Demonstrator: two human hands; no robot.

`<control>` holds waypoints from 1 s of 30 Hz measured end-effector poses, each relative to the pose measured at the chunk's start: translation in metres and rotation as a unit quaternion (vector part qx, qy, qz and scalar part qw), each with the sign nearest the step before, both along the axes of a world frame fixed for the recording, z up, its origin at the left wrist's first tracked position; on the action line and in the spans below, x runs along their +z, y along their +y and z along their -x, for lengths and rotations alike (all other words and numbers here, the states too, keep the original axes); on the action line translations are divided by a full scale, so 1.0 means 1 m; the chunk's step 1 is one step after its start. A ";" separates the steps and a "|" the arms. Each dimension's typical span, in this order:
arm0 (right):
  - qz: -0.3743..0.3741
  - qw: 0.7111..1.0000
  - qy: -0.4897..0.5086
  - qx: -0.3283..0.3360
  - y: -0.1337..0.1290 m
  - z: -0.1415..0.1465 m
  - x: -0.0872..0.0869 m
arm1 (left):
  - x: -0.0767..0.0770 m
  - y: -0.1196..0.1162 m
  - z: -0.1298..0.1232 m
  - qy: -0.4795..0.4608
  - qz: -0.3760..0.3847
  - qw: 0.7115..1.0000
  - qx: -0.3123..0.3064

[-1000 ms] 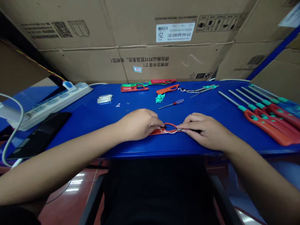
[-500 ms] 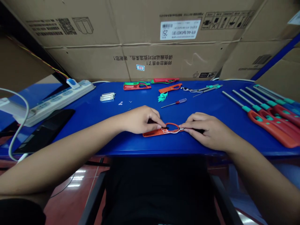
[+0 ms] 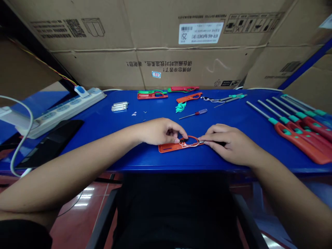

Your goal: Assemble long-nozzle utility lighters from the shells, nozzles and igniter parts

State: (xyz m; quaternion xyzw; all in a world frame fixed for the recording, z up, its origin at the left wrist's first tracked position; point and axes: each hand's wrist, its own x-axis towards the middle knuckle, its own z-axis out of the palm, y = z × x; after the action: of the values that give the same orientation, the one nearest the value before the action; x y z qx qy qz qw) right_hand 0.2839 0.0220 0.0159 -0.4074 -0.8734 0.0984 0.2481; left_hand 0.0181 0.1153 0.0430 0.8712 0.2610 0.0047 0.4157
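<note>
An orange lighter shell half [image 3: 169,147] lies on the blue table near its front edge, with white wires [image 3: 188,145] and a small black part inside. My left hand [image 3: 166,132] is over the shell's middle, thumb and index finger apart at the black part. At the shell's right end my right hand [image 3: 228,141] pinches its narrow tip, where a bit of metal shows between the fingers. Behind my hands lie a screwdriver [image 3: 199,112] and green plastic pieces [image 3: 181,107].
Several assembled lighters [image 3: 298,138] lie at the right. More shell halves [image 3: 153,95], metal rods [image 3: 230,98] and clear cylinders [image 3: 119,106] lie at the back. A power strip [image 3: 64,110] and a black phone-like slab [image 3: 52,143] are at the left.
My left thumb and index finger have spread apart at the black part, and the index finger has lifted. My right hand stays at the shell's tip.
</note>
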 end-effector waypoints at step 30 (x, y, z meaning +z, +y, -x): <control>0.037 0.994 -0.092 -0.035 -0.005 -0.007 0.012 | 0.002 -0.017 0.000 -0.083 -0.204 0.970 -0.105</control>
State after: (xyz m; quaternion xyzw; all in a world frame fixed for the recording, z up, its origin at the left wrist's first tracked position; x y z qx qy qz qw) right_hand 0.2914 0.0167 0.0276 -0.4542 -0.8733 0.0840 0.1552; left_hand 0.0179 0.0985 0.0446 0.9568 0.1262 0.0867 0.2472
